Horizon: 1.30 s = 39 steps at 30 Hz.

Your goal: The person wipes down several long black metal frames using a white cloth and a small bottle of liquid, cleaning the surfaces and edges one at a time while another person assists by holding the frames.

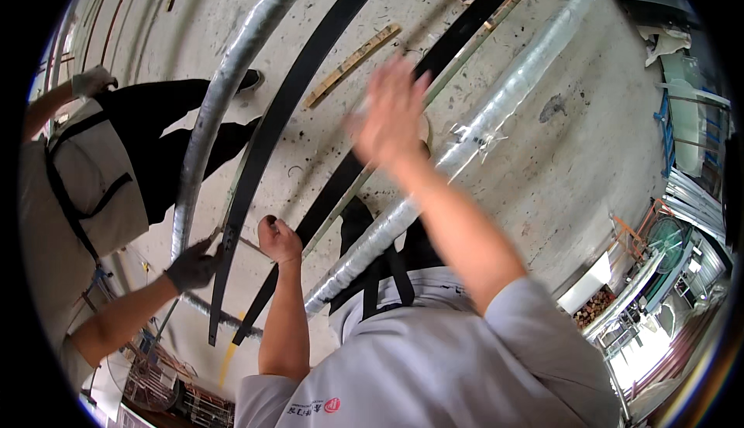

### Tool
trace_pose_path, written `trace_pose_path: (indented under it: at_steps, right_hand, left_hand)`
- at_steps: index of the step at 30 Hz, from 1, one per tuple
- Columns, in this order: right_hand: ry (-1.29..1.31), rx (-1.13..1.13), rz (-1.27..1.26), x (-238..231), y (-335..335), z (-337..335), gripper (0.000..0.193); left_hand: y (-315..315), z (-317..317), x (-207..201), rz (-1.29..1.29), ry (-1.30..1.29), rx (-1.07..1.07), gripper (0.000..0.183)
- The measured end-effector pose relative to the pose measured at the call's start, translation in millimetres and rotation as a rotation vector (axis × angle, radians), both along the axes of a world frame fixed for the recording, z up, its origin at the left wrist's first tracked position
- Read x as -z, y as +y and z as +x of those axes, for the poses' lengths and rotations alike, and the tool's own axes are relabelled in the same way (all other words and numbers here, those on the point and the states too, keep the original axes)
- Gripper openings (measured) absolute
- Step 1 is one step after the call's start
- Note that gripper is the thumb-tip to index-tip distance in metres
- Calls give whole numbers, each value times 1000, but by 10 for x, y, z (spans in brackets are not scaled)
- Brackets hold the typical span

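Two long black bars, a left one [283, 110] and a right one [329, 191], lie side by side over a frame. Rails in shiny clear wrap flank them, one on the left [220, 87] and one nearer me on the right [511, 91]. Between the bars' near parts is my left hand [280, 240], its fingers curled closed around something dark that I cannot make out. Smeared by motion, my right hand [390, 118] is above the right bar with its fingers stretched out. A pale rounded edge [424, 129] shows beside it, mostly hidden.
At the left a co-worker [89, 188] stands with a dark-gloved hand [194, 265] at the left bar. A wooden strip [353, 65] lies on the concrete floor [558, 172]. To the right are a green fan [668, 242] and stacked metal profiles [697, 205].
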State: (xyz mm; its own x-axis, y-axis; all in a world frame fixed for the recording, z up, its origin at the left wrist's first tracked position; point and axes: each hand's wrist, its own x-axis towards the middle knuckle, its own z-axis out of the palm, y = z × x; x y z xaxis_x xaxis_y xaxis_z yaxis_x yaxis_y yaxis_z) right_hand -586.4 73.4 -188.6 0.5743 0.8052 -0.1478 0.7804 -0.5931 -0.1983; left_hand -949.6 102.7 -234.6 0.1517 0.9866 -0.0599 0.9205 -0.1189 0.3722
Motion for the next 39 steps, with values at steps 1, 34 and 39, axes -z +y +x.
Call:
trace_pose_path:
  at_steps: [1, 34, 39]
  right_hand:
    - [154, -159, -254, -308, 13, -374, 95]
    - [-326, 91, -113, 194, 153, 3135, 88]
    - [-156, -28, 14, 50, 66, 2698, 87]
  left_hand:
    - [-17, -77, -3, -9, 0, 5, 14]
    - [-22, -50, -34, 15, 11, -130, 11]
    - [-24, -183, 38, -11, 78, -155, 13]
